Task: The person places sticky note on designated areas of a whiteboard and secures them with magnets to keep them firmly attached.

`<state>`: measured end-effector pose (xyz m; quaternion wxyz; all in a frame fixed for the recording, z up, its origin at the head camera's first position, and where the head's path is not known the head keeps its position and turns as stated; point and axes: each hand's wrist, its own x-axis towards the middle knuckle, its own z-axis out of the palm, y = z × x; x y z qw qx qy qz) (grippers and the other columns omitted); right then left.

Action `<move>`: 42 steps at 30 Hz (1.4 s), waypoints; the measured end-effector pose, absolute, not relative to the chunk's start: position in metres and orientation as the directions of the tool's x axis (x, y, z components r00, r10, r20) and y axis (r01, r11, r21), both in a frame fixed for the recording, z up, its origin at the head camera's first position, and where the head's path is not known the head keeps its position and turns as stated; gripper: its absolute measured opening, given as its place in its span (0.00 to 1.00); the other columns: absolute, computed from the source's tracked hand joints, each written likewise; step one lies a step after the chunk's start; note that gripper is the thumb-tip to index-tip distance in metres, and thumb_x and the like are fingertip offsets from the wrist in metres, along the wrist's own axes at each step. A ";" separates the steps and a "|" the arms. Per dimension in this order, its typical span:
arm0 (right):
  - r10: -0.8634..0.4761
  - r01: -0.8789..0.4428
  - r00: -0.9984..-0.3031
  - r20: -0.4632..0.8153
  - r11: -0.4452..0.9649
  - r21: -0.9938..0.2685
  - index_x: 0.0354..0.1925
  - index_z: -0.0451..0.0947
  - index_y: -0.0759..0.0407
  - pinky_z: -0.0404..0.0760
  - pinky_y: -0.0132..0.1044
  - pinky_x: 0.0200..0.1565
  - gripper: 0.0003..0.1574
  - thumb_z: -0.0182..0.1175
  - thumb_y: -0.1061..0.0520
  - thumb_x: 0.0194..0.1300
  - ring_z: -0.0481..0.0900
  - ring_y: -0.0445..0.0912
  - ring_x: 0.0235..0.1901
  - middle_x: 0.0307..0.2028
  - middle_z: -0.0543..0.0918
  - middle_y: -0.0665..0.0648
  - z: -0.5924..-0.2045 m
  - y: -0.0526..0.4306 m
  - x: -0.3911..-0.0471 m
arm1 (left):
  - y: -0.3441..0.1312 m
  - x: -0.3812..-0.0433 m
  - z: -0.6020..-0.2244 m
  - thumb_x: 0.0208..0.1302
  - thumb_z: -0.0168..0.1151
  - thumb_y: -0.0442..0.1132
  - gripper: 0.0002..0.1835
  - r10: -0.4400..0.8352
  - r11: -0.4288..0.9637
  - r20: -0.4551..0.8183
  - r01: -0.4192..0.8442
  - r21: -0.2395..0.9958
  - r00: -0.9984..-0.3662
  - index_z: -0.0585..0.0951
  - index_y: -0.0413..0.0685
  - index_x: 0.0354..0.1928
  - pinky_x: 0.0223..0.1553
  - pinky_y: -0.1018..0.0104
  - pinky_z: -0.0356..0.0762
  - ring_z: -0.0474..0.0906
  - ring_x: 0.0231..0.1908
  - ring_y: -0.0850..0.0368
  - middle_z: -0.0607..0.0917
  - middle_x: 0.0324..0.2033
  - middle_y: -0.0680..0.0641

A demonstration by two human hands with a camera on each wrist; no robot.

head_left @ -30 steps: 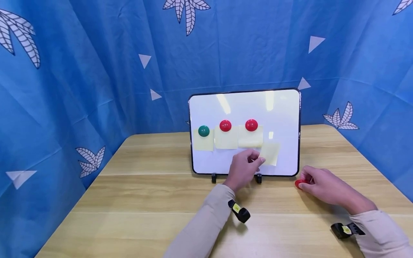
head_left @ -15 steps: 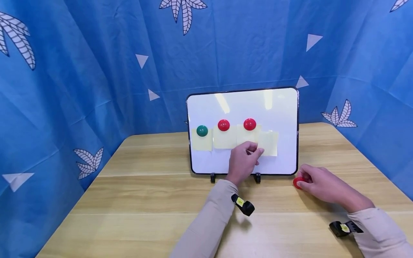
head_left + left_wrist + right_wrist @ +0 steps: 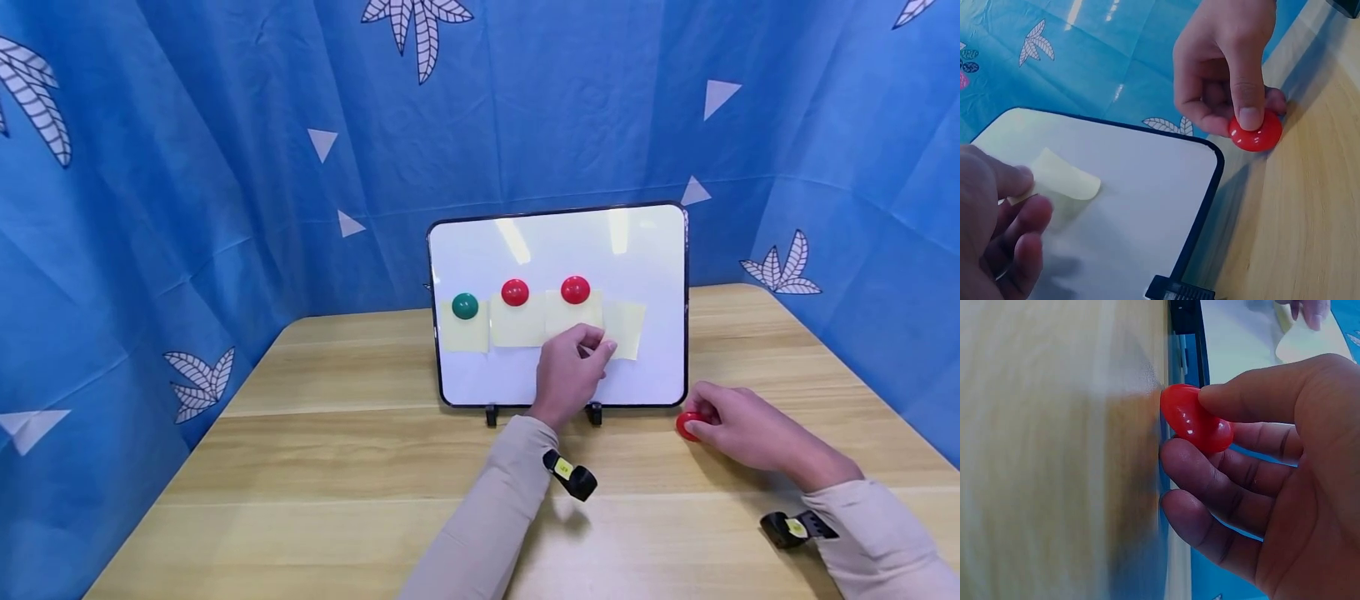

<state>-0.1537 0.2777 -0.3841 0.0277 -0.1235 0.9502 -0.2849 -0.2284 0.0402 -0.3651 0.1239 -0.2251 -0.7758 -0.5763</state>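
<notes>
A pale yellow sticky note (image 3: 628, 332) is pinched by its edge between thumb and fingers of my left hand (image 3: 570, 371), in front of the whiteboard (image 3: 525, 379). In the left wrist view this note (image 3: 1066, 178) curls away from the board. Right of the board's lower corner, my right hand (image 3: 750, 429) holds a round red magnet (image 3: 688, 427) just over the table. The right wrist view has the thumb on top of the red magnet (image 3: 1194, 419). Three more notes hang in a row, under a green magnet (image 3: 465, 306), a red magnet (image 3: 515, 292) and another red magnet (image 3: 575, 290).
The framed whiteboard leans upright on small black feet (image 3: 491, 415) on a wooden table (image 3: 322, 467). A blue patterned curtain (image 3: 420, 158) surrounds the table's back and sides. Each wrist carries a black strap camera (image 3: 573, 479).
My left hand has raised the sticky note up the board, level with the row of other notes. The right hand still holds its red magnet at about the same place.
</notes>
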 end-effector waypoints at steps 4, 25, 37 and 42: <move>-0.254 -0.229 -0.967 0.029 0.811 -0.538 0.38 0.76 0.53 0.71 0.36 0.31 0.05 0.65 0.58 0.67 0.72 0.45 0.29 0.29 0.79 0.48 -0.383 0.277 -0.155 | 0.041 -0.225 -0.362 0.67 0.67 0.39 0.07 0.290 0.164 0.472 0.529 0.833 -0.833 0.85 0.44 0.43 0.27 0.69 0.79 0.79 0.23 0.65 0.83 0.30 0.58; -0.268 -0.265 -0.961 0.073 0.810 -0.522 0.40 0.77 0.52 0.75 0.36 0.33 0.05 0.65 0.57 0.68 0.74 0.45 0.30 0.30 0.79 0.47 -0.382 0.272 -0.163 | 0.040 -0.235 -0.360 0.68 0.67 0.42 0.06 0.274 0.057 0.479 0.511 0.857 -0.834 0.83 0.48 0.40 0.25 0.68 0.76 0.81 0.24 0.61 0.82 0.31 0.57; -0.113 -0.203 -0.979 0.170 0.631 -0.748 0.48 0.76 0.63 0.82 0.38 0.33 0.14 0.64 0.56 0.70 0.82 0.52 0.32 0.36 0.84 0.59 -0.377 0.272 -0.152 | 0.045 -0.240 -0.367 0.66 0.69 0.42 0.09 0.255 0.139 0.434 0.476 0.868 -0.864 0.85 0.47 0.44 0.29 0.69 0.79 0.81 0.22 0.63 0.82 0.28 0.58; -0.078 -0.211 -0.976 0.204 0.576 -0.790 0.51 0.73 0.67 0.83 0.38 0.32 0.19 0.62 0.54 0.72 0.83 0.52 0.30 0.36 0.85 0.61 -0.369 0.278 -0.157 | 0.049 -0.241 -0.369 0.64 0.71 0.43 0.09 0.206 0.175 0.445 0.480 0.860 -0.872 0.86 0.47 0.43 0.28 0.70 0.79 0.80 0.19 0.65 0.82 0.27 0.59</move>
